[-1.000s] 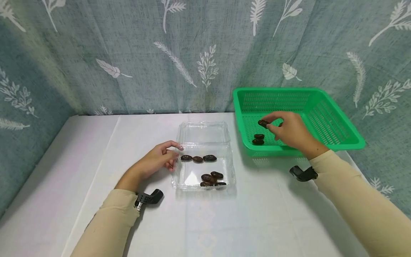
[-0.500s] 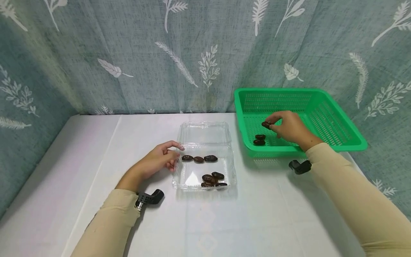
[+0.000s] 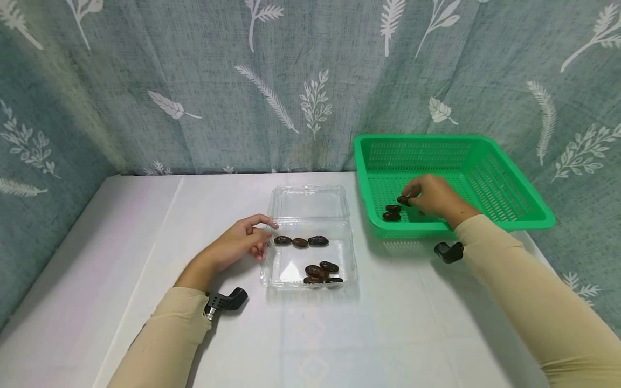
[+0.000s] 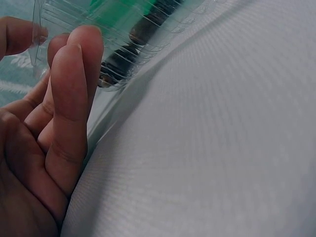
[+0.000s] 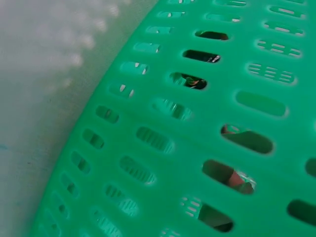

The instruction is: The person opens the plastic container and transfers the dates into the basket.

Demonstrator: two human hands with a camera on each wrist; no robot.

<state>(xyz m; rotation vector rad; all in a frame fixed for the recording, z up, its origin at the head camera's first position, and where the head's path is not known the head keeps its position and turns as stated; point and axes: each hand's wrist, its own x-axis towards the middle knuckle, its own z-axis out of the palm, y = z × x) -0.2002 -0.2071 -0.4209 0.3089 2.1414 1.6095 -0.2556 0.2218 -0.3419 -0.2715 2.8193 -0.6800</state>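
In the head view my right hand [image 3: 434,198] reaches into the green basket [image 3: 383,234] and pinches a dark brown date [image 3: 402,200] low over its floor. Two more dates [image 3: 392,216] lie just in front of it. My left hand [image 3: 240,242] holds the left rim of a clear plastic clamshell box [image 3: 346,253], its lid folded back. Inside the box, three dates [image 3: 300,243] form a row near the hinge, and several others [image 3: 317,271] cluster at the front right. The left wrist view shows the curled fingers [image 4: 69,84] against the box wall. The basket's slotted side mostly hides my right hand in the right wrist view.
A white cloth covers the table [image 3: 310,334]. Behind it hangs a grey-green leaf-patterned curtain [image 3: 204,86]. The basket's raised rim [image 3: 514,222] runs beneath my right wrist, and the box stands to the left of the basket.
My right hand has lowered toward the basket floor and shifted slightly right with the pinched date. The left hand and the box have stayed in place.
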